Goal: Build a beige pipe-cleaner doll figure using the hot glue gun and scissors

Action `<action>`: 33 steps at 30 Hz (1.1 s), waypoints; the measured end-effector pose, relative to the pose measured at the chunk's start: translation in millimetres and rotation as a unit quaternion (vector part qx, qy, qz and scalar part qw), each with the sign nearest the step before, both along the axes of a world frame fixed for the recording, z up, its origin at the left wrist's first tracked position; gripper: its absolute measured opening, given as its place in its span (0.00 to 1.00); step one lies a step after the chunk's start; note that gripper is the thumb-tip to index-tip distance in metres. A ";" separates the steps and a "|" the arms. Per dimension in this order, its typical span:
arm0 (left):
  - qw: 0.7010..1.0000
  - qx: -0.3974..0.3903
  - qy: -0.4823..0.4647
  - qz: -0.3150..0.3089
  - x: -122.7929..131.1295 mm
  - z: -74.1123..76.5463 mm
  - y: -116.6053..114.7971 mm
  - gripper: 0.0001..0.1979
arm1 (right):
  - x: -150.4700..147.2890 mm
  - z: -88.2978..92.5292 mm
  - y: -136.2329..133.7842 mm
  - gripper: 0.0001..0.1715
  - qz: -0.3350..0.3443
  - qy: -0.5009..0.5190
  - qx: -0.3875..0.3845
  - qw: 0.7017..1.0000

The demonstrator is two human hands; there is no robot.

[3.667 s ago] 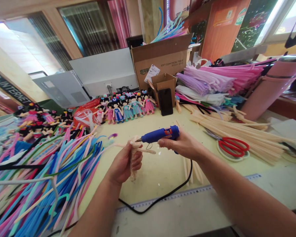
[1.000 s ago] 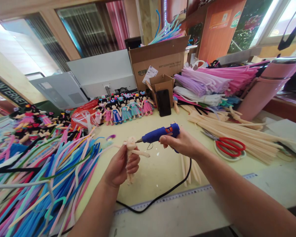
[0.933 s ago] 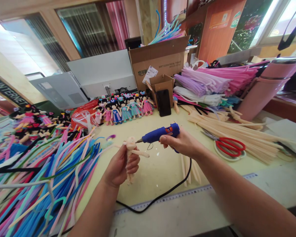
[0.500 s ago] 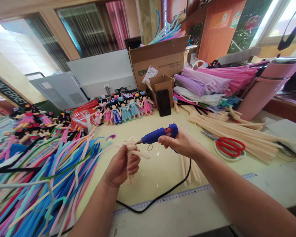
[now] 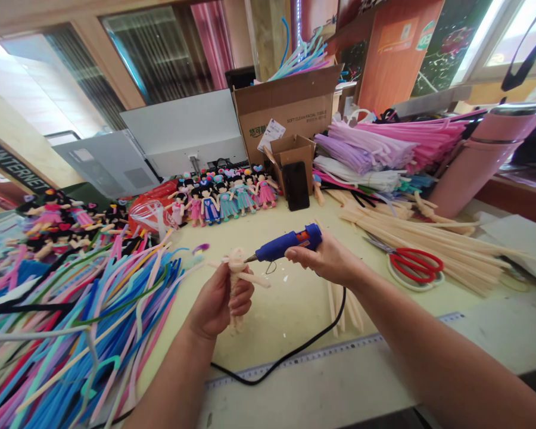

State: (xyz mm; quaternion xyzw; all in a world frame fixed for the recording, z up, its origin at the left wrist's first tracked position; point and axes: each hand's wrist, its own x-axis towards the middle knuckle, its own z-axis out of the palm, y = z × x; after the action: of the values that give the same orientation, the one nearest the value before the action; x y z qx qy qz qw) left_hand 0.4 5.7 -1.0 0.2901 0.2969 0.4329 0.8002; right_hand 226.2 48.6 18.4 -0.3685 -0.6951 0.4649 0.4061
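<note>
My left hand (image 5: 221, 294) is closed around the body of a cream pipe-cleaner doll (image 5: 238, 262), held upright over the table. The doll's head and one arm stick out above my fingers, and its legs hang below. My right hand (image 5: 324, 257) grips a blue hot glue gun (image 5: 286, 243) by its handle, which my fingers mostly hide. The gun's metal nozzle points left and meets the doll at the neck or just beside it; I cannot tell whether it touches. A black cord (image 5: 312, 342) runs from the gun down across the table.
Loose coloured pipe cleaners (image 5: 84, 328) cover the left side. Finished dolls (image 5: 227, 199) stand at the back beside a black phone (image 5: 296, 186) and a cardboard box (image 5: 290, 107). Red-handled scissors (image 5: 415, 265), cream pipe cleaners (image 5: 433, 241) and a pink flask (image 5: 486, 158) lie right. A ruler (image 5: 312, 356) runs along the front.
Almost nothing differs. Both hands, the doll and the glue gun keep nearly the same place, with only a slight shift of the right hand.
</note>
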 end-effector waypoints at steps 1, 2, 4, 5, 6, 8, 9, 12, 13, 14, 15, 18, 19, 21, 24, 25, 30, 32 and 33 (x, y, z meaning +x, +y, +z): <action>1.000 0.001 0.000 -0.001 -0.1 0.0 -0.1 0.16 | -0.1 0.2 -0.1 0.17 -0.001 0.000 0.001 1.000; 1.000 0.001 0.001 -0.002 -0.2 0.0 -0.3 0.17 | -0.1 0.4 -0.2 0.17 -0.001 -0.001 0.002 1.000; 1.000 0.004 -0.001 -0.005 -0.6 0.0 -0.7 0.17 | -0.2 1.3 -0.6 0.16 -0.002 -0.004 0.004 1.000; 1.000 0.006 -0.002 -0.006 -0.7 0.1 -0.9 0.17 | -0.2 1.8 -0.8 0.16 -0.003 -0.005 0.006 1.000; 1.000 0.008 -0.004 -0.007 -0.9 0.1 -1.1 0.17 | -0.3 2.3 -1.0 0.16 -0.004 -0.007 0.008 1.000; 1.000 0.010 -0.007 -0.009 -1.2 0.2 -1.4 0.17 | -0.4 3.3 -1.4 0.15 -0.005 -0.007 0.014 1.000; 1.000 0.010 -0.007 -0.010 -1.3 0.2 -1.5 0.17 | -0.5 3.7 -1.6 0.15 -0.005 -0.007 0.015 1.000; 1.000 0.007 -0.010 -0.011 -1.6 0.2 -1.3 0.16 | -0.9 4.6 -2.1 0.15 -0.008 -0.006 0.013 1.000; 1.000 0.006 -0.012 -0.012 -1.8 0.1 -1.2 0.16 | -0.9 4.8 -2.2 0.15 -0.009 -0.007 0.012 1.000; 1.000 0.007 -0.014 -0.012 -1.9 0.0 -1.0 0.16 | -0.9 4.9 -2.3 0.15 -0.009 -0.007 0.012 1.000; 1.000 0.007 -0.015 -0.012 -2.0 -0.1 -0.9 0.16 | -0.9 5.0 -2.3 0.15 -0.010 -0.008 0.013 1.000; 1.000 0.009 -0.015 -0.010 -2.1 -0.5 -0.5 0.17 | -0.6 5.2 -2.4 0.14 -0.015 -0.011 0.016 1.000; 1.000 0.009 -0.014 -0.012 -2.1 -0.6 -0.4 0.17 | -0.5 5.3 -2.4 0.14 -0.017 -0.013 0.016 1.000; 1.000 0.009 -0.012 -0.016 -2.1 -0.7 -0.3 0.18 | -0.5 5.5 -2.5 0.15 -0.022 -0.016 0.015 1.000; 1.000 0.014 -0.015 -0.018 -2.4 -0.8 -0.5 0.18 | -0.8 5.8 -2.7 0.15 -0.029 -0.015 0.015 0.999; 1.000 0.015 -0.016 -0.020 -2.6 -0.8 -0.7 0.19 | -1.0 5.9 -2.8 0.15 -0.031 -0.015 0.014 0.999; 0.999 0.016 -0.023 -0.024 -3.6 -0.7 -2.1 0.17 | -0.9 6.0 -2.9 0.13 -0.030 -0.013 0.019 0.999; 0.999 0.016 -0.025 -0.022 -3.7 -0.8 -2.5 0.17 | -0.4 5.7 -2.7 0.13 -0.025 -0.011 0.024 0.999; 0.999 0.016 -0.025 -0.023 -3.7 -0.8 -2.5 0.17 | -0.1 5.4 -2.5 0.13 -0.023 -0.011 0.025 0.999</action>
State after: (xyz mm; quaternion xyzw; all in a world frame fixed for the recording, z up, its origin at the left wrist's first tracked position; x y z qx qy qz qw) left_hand -3.3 3.2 -1.9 0.2985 0.2629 0.4264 0.8124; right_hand 226.1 46.1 23.9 -0.3792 -0.7021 0.4342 0.4181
